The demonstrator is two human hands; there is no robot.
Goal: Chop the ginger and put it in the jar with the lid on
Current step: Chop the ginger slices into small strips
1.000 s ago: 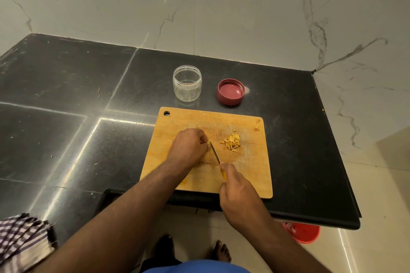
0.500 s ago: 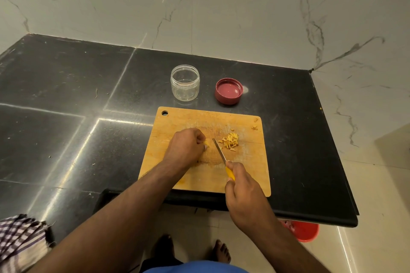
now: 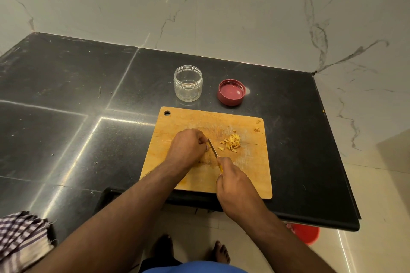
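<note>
Clear jar (image 3: pixel 188 83) & red lid (image 3: pixel 231 92) sit beyond board (image 3: pixel 253 170), apart.

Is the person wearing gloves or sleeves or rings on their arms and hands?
No. The left hand and right hand are bare, with no gloves, rings or watch showing. Both forearms are uncovered; no sleeves reach into view.

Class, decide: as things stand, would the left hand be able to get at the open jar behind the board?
Probably yes: the jar stands unobstructed beyond the board, but the left hand first must let go of the ginger it grips.
</note>
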